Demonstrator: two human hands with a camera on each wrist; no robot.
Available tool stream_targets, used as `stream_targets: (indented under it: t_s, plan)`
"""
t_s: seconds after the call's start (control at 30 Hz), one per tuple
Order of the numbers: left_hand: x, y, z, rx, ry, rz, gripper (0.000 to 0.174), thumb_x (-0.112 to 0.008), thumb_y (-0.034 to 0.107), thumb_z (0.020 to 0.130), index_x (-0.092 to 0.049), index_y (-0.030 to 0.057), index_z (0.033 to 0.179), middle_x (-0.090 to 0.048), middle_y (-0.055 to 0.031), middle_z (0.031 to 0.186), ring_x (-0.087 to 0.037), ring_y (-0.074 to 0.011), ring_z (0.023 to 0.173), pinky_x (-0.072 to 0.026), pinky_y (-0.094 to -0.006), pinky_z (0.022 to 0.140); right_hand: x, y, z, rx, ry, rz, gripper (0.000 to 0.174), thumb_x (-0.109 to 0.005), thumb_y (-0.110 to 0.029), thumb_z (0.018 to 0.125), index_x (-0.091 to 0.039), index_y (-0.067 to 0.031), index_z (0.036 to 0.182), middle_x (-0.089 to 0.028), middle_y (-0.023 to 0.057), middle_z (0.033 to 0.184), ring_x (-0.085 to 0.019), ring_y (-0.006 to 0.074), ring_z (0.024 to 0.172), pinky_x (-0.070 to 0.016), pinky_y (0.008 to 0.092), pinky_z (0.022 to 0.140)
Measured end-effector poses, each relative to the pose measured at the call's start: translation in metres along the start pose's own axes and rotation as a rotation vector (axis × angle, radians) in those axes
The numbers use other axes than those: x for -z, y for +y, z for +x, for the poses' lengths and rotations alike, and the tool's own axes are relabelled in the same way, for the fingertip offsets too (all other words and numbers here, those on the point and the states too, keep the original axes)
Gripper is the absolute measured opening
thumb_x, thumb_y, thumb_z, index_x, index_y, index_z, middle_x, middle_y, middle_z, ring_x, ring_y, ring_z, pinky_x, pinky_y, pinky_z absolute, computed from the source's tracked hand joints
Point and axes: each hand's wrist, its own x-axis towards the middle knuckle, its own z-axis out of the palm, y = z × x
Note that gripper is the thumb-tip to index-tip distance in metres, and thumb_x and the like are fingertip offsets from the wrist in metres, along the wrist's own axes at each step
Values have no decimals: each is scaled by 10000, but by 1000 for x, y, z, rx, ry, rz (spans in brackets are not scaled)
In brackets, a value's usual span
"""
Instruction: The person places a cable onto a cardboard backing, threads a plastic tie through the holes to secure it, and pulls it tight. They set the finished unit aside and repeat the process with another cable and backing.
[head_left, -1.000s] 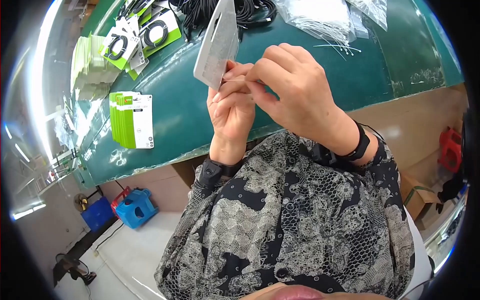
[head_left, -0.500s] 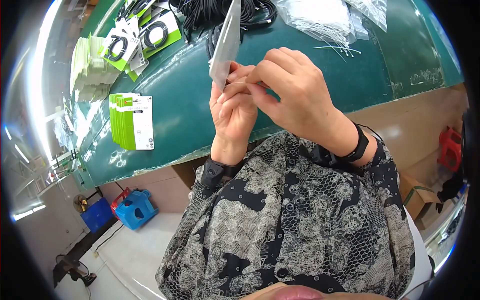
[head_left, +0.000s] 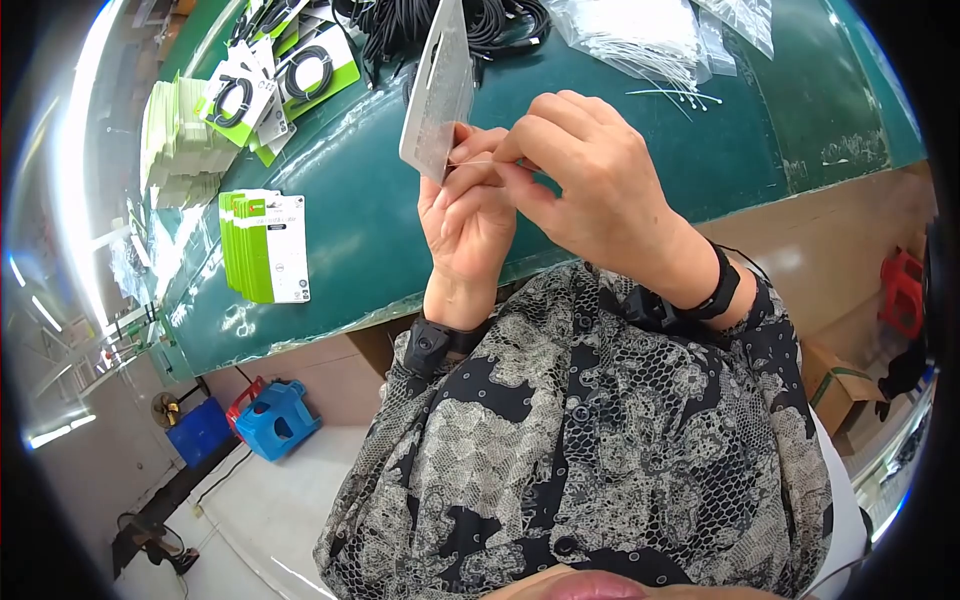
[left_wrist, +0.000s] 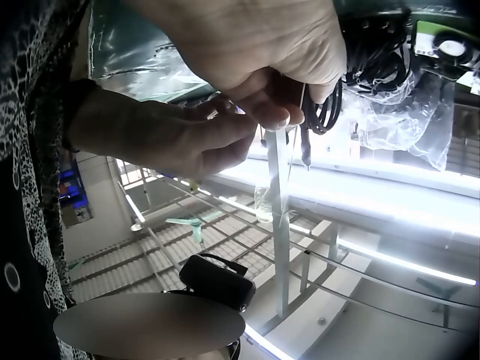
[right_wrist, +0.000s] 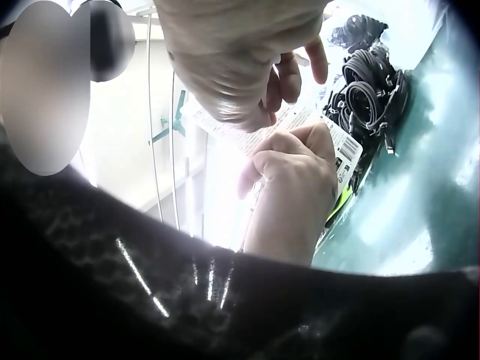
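Observation:
My left hand [head_left: 465,220] grips the lower edge of a packaging card [head_left: 440,105], upright and nearly edge-on in the head view. The right wrist view shows the card's printed face with a barcode [right_wrist: 348,150]. In the left wrist view, a black coiled cable [left_wrist: 326,116] shows beside the card [left_wrist: 278,225], close by the left fingers. My right hand [head_left: 590,180] pinches the end of a thin white cable tie [head_left: 472,163], which runs across to the left fingertips at the card. Where the tie passes at the card is hidden behind the fingers.
On the green table [head_left: 345,200] lies a fanned stack of green-and-white cards [head_left: 265,245]. Behind it are a taller card stack [head_left: 185,140] and carded cables [head_left: 310,70]. Loose black cables [head_left: 400,30] lie at the back, bags of white cable ties [head_left: 640,45] right of them.
The card tilted right, toward edge-on, then back left to show more of its face. Both hands stay nearly in place, the right still pinching the cable tie.

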Motion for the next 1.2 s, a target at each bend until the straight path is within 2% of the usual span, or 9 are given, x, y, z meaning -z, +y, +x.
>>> stream_targets:
  t_s: [0.23,0.33,0.5,0.6,0.63,0.73,0.87,1.17,1.2]
  plan:
    - [-2,-2,-2,-25,44,40,297,-468,183,954,-501,-95,1055,-472,-113,854,-453,-117,536,-352,-205,328,-1,-2,0,-19,-29,6,147,-682,-41,655,-561,-59,737,-548,52,715,-540,236,664,-434,331,602]
    - [7,6,-6,-268,218,648,291,-471,223,963,-513,-28,1104,-570,-100,911,-463,-112,559,-379,-194,381,-5,-4,2,-20,-23,74,148,-674,-28,696,-606,-47,827,-576,89,752,-555,283,703,-460,353,647]
    - [9,20,-1,-238,59,807,301,-472,274,968,-515,37,1148,-624,-78,981,-502,-110,624,-426,-208,478,0,6,-4,-84,-105,295,150,-626,-29,723,-586,-24,868,-596,94,825,-587,279,784,-465,360,695]
    - [13,17,-2,-308,50,1210,301,-497,266,962,-509,56,1176,-620,-66,1030,-579,-135,763,-501,-272,625,1,17,-17,-418,-112,387,245,-613,30,772,-600,-2,1014,-638,113,950,-625,238,859,-485,317,733]
    - [13,13,-2,-327,28,1191,301,-497,266,962,-509,56,1176,-620,-66,1030,-579,-135,763,-501,-272,625,-1,22,-20,-398,-138,377,245,-613,30,772,-600,-2,1014,-638,113,950,-625,238,859,-485,317,733]
    - [9,-1,2,-486,147,1400,288,-528,220,949,-506,63,1190,-618,-53,1061,-616,-169,902,-527,-323,738,-10,37,-31,-544,-21,581,240,-632,29,819,-607,-1,1056,-641,58,1046,-589,132,914,-471,265,771]
    - [8,-4,0,-540,173,1461,296,-558,180,933,-501,63,1199,-611,-54,1089,-612,-188,981,-525,-347,808,-23,49,-43,-589,6,726,226,-609,27,848,-596,2,1073,-638,52,1035,-585,123,921,-476,261,775]
    - [13,2,0,-621,187,1415,299,-581,126,915,-498,62,1195,-595,-55,1112,-598,-161,999,-515,-315,828,-23,44,-49,-649,53,886,226,-598,36,850,-600,-19,1069,-645,58,992,-601,135,902,-482,278,785]
    - [13,3,-1,-635,189,1428,297,-580,115,913,-498,59,1193,-594,-56,1112,-597,-160,1000,-512,-311,834,-5,45,-50,-587,-202,573,235,-598,36,842,-597,-27,1069,-644,69,979,-605,152,891,-480,284,788]
